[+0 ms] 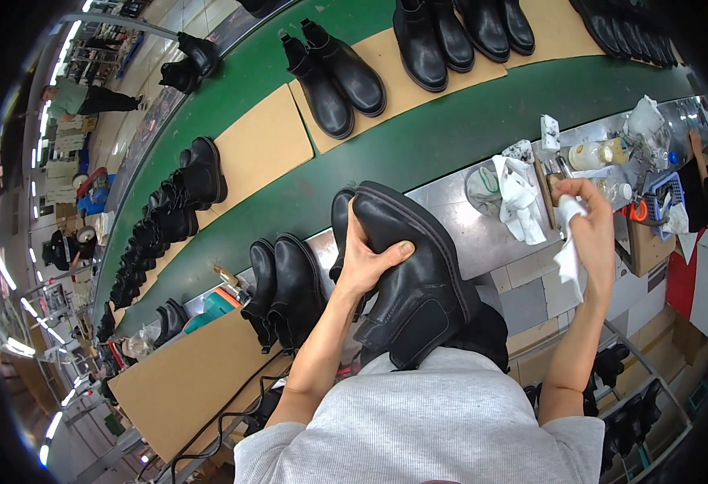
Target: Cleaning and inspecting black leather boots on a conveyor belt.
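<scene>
A black ankle boot (pixel 410 262) with an elastic side panel is tilted in front of my chest, its toe pointing away from me. My left hand (pixel 367 256) grips it across the front, thumb on the upper. Out to the right, my right hand (pixel 592 230) is closed on a white cloth (pixel 569 250) that hangs below the fingers. It is apart from the boot, over the metal ledge of the bench. Another black boot (pixel 342 226) shows partly behind the held one. Just left of my left forearm stands a pair of black boots (pixel 285 282).
Boot pairs (pixel 334 81) stand on brown cardboard sheets (pixel 257 137) along the green conveyor belt (pixel 418 133). Right of me lie crumpled cloths (pixel 519 198), bottles (pixel 600 153), orange scissors (pixel 638 211) and a blue basket (pixel 667 194). Two other people are in view, far left and far right.
</scene>
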The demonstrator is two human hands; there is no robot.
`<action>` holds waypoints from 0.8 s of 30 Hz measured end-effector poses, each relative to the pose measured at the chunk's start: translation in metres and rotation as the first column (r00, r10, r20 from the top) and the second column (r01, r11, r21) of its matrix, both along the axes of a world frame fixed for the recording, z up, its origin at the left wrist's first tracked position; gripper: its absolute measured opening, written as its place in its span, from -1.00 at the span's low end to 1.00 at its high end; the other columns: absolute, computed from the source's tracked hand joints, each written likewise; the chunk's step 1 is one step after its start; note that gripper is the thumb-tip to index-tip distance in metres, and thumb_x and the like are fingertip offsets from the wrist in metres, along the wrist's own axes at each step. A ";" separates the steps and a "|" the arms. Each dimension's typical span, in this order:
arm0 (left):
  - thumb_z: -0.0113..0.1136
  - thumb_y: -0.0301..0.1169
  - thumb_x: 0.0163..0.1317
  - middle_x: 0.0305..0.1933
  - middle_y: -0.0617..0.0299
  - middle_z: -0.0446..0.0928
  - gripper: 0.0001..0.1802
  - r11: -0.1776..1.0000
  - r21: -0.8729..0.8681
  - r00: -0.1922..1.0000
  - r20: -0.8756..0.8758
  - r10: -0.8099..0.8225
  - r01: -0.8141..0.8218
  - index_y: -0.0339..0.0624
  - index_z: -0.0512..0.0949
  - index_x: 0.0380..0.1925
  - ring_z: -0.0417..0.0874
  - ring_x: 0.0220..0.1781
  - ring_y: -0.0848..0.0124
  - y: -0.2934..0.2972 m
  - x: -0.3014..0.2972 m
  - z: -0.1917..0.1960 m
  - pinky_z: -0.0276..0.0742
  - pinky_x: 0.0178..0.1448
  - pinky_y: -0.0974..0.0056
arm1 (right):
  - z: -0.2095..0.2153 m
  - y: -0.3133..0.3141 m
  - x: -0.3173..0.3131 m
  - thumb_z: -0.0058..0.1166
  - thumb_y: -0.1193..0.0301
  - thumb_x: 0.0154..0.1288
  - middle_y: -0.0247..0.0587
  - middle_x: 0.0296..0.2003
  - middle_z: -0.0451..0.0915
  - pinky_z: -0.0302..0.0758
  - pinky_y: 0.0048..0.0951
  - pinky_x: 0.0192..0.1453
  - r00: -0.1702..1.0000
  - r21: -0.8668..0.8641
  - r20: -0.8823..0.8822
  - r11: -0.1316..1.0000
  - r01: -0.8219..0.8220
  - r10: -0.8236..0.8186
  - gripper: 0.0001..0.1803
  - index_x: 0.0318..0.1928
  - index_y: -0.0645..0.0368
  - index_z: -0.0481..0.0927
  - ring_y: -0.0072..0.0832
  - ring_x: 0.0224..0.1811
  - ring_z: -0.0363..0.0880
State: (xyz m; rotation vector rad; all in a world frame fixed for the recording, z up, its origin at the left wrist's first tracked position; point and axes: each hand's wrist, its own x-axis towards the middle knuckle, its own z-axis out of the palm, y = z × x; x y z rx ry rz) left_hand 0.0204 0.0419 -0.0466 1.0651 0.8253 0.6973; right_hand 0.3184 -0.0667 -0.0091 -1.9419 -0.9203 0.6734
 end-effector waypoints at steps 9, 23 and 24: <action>0.53 -0.43 -0.19 0.01 0.12 0.38 0.09 0.981 0.191 0.996 -0.088 -0.019 0.035 -0.33 -0.07 0.22 0.44 0.06 0.38 -0.005 0.004 0.029 0.29 0.25 0.27 | 0.008 0.002 -0.021 0.09 0.68 0.03 -0.30 -0.26 0.55 0.43 -0.65 -0.36 0.875 0.072 -0.462 0.990 -0.125 0.144 -0.71 -0.16 0.29 0.51 -0.63 -0.34 0.54; 0.52 -0.45 -0.21 0.03 0.07 0.32 0.07 0.979 0.202 0.953 -0.301 0.024 0.040 -0.36 -0.04 0.22 0.41 0.06 0.36 -0.009 0.008 0.028 0.35 0.19 0.31 | 0.023 0.033 -0.049 0.08 0.72 0.01 -0.22 -0.24 0.60 0.49 -0.60 -0.15 0.875 0.072 -0.439 0.979 -0.191 0.203 -0.67 -0.14 0.26 0.57 -0.59 -0.19 0.57; 0.51 -0.47 -0.20 0.02 0.07 0.34 0.07 0.981 0.189 0.957 -0.288 0.019 0.037 -0.36 -0.06 0.22 0.44 0.03 0.36 -0.009 0.010 0.034 0.38 0.17 0.31 | 0.001 0.026 -0.028 -0.09 0.78 -0.05 -0.21 -0.29 0.62 0.48 -0.59 -0.17 0.990 0.142 -0.105 0.986 -0.084 0.099 -0.62 -0.18 0.28 0.58 -0.56 -0.20 0.57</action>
